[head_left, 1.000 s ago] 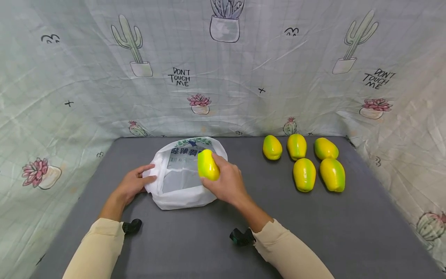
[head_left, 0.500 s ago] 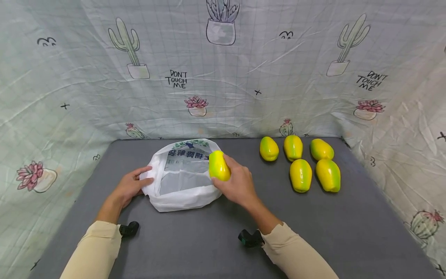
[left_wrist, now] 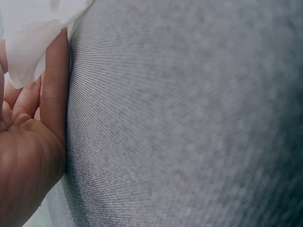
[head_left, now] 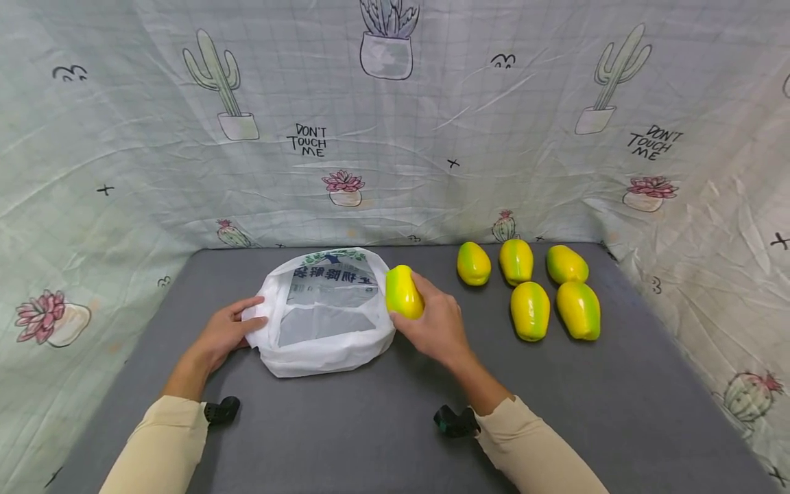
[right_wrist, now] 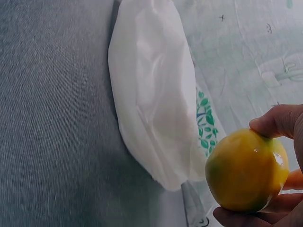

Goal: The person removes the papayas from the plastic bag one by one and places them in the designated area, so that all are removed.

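A white plastic bag [head_left: 327, 360] with green leaf print and dark lettering lies on the grey table, its mouth spread wide. At the bag's left rim, my left hand [head_left: 223, 333] pinches the plastic between thumb and fingers; in the left wrist view a white fold of the bag [left_wrist: 33, 42] hangs between them. My right hand [head_left: 437, 326] grips a shiny yellow-and-green papaya [head_left: 402, 293], held up beside the bag's right rim. The right wrist view has the papaya [right_wrist: 246, 170] between thumb and fingers, apart from the bag's white side [right_wrist: 151, 94].
Several more papayas [head_left: 529, 311] lie in two rows at the back right of the grey table [head_left: 345, 439]. A cactus-print cloth [head_left: 395, 137] hangs behind the table and along both sides. A black wrist device [head_left: 455, 421] sits under my right forearm.
My right hand has carried the papaya rightward, from over the bag's mouth to its right rim. My left hand stays on the left rim. The head view has shifted slightly.
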### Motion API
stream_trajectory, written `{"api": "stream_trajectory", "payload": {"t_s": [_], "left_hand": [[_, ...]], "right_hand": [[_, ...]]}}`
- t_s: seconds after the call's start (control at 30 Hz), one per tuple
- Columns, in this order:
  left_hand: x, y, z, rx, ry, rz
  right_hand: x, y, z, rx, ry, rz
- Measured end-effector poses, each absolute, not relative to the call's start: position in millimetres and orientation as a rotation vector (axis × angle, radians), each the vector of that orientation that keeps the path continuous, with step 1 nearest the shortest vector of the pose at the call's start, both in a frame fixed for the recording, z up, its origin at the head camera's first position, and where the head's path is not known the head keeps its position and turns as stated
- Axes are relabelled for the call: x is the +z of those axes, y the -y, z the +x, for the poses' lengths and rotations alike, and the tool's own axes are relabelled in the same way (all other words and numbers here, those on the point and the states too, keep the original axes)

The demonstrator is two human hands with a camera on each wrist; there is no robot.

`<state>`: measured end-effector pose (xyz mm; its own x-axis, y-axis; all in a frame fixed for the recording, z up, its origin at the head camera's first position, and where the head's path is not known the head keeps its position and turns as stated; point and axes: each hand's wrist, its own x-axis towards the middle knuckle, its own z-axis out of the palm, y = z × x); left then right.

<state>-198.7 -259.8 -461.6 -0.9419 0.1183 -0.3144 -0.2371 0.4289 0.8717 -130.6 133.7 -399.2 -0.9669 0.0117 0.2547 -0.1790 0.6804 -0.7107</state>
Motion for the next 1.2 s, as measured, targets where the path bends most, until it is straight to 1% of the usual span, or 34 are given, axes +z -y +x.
{"api": "stream_trajectory", "payload": {"t_s": [0.2, 0.63, 0.9, 1.2], "left_hand": [[-462.7, 263.1, -198.1, 1.491, -2.367, -0.109], [-461.7, 263.5, -195.8, 1.559, -2.32, -0.076], [-458.5, 264.0, -201.0, 1.535, -2.347, -0.098], [-461.9, 261.7, -196.3, 1.537, -2.335, -0.12]], "right_hand": [[-402.6, -144.1, -131.6, 1.125, 2.652, 0.106], [-410.2, -187.3, -125.1, 1.053, 2.708, -0.044], [-411.7, -199.3, -125.7, 1.033, 2.719, -0.089], [-415.6, -213.6, -119.9, 1.053, 2.716, -0.123]]}}
